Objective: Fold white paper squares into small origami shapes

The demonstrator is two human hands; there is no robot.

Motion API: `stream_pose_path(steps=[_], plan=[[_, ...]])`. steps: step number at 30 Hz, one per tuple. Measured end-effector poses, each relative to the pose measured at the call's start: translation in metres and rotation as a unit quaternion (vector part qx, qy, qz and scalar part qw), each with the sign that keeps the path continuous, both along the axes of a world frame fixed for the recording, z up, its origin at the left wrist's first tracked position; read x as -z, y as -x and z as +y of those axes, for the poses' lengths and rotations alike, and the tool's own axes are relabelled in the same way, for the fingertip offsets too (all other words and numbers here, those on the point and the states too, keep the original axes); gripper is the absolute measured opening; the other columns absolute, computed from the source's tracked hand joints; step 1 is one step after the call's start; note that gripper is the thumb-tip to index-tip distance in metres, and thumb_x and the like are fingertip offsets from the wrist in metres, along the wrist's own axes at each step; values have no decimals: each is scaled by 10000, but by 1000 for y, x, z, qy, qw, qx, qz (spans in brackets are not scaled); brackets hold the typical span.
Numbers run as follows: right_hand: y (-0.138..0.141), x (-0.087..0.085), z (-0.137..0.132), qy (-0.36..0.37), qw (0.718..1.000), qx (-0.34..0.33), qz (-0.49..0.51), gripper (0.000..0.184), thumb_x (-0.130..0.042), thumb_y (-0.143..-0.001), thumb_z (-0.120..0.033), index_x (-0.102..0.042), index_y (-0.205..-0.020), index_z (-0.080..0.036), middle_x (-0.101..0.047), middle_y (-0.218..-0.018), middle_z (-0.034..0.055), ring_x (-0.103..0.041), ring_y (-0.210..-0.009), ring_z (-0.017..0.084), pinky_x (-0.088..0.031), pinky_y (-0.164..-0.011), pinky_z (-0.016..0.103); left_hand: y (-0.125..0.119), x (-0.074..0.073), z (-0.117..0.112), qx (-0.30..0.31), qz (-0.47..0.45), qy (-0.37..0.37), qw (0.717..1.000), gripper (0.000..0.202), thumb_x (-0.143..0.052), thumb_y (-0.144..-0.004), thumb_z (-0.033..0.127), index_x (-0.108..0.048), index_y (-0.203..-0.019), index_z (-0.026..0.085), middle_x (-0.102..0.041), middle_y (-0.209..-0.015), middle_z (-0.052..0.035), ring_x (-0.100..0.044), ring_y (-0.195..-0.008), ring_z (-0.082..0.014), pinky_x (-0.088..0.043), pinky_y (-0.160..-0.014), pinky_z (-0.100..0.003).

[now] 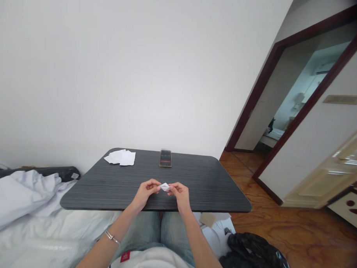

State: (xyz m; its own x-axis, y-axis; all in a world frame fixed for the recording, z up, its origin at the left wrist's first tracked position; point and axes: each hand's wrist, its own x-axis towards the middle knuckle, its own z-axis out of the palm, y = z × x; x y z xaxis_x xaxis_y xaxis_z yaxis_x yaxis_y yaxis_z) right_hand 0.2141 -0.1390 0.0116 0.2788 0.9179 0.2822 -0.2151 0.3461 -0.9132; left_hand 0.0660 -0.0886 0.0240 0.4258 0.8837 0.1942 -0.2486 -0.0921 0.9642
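— Well, the folded paper (164,186)?
— Over the table (212,186), near its front edge, between both hands.
— Pointing which way?
— Long axis sideways, one pointed tip toward each hand.
— And the hands?
— Left hand (145,190) closed, pinching one tip; right hand (180,194) closed, pinching the other.
— Anything else?
— Loose paper sheets (119,157) and a blurred dark rectangle (165,158), both at the table's far edge.

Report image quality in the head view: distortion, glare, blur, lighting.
Head view: wide-angle distortion bows the table edges and slants the door frame; glare streaks the cream door; the dark rectangular device is blurred; lighting is soft, with faint shadows.
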Motion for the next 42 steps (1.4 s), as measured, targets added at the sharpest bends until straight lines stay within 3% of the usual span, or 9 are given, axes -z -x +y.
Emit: stream_pose_path(steps=[4, 8, 14, 21, 42], plan=[[0, 0, -1, 8, 1000, -12, 14, 141, -631, -658, -283, -644, -696, -148, -654, -646, 24, -590, -586, 139, -495, -508, 236, 0, -1, 0, -2, 1, -12, 1000, 111, -667, -602, 198, -671, -690, 131, -657, -861, -65, -566, -829, -184, -418, -758, -272], [0, -2, -1, 17, 999, -33, 6, 153, -631, -659, -297, -628, -685, -147, -652, -651, 26, -592, -589, 141, -498, -512, 239, 0, 0, 0, 25, 5, 43, 999, 168, -666, -609, 227, -677, -740, 122, -679, -774, -71, -594, -708, -172, -447, -684, -274], [-1, -1, -1, 22, 998, -57, 7, 151, -635, -658, -292, -616, -683, -144, -651, -637, 26, -597, -576, 137, -490, -504, 230, 2, 3, 2, 46, -18, 77, 996, 163, -680, -596, 218, -680, -723, 116, -679, -747, -66, -596, -695, -163, -448, -695, -268], [-2, 0, -1, 25, 997, -75, 15, 132, -639, -656, -278, -614, -682, -151, -649, -632, 12, -599, -581, 128, -483, -509, 215, 3, 3, 2, 64, -28, 79, 994, 116, -683, -593, 193, -675, -680, 117, -656, -712, -41, -581, -691, -140, -445, -686, -243], [0, -4, -1, 35, 998, -50, 3, 142, -659, -623, -278, -626, -644, -142, -645, -605, 18, -592, -553, 127, -490, -489, 217, -1, -2, -2, 39, 0, 61, 997, 131, -683, -592, 212, -675, -681, 117, -668, -696, -49, -583, -665, -148, -452, -653, -235]])
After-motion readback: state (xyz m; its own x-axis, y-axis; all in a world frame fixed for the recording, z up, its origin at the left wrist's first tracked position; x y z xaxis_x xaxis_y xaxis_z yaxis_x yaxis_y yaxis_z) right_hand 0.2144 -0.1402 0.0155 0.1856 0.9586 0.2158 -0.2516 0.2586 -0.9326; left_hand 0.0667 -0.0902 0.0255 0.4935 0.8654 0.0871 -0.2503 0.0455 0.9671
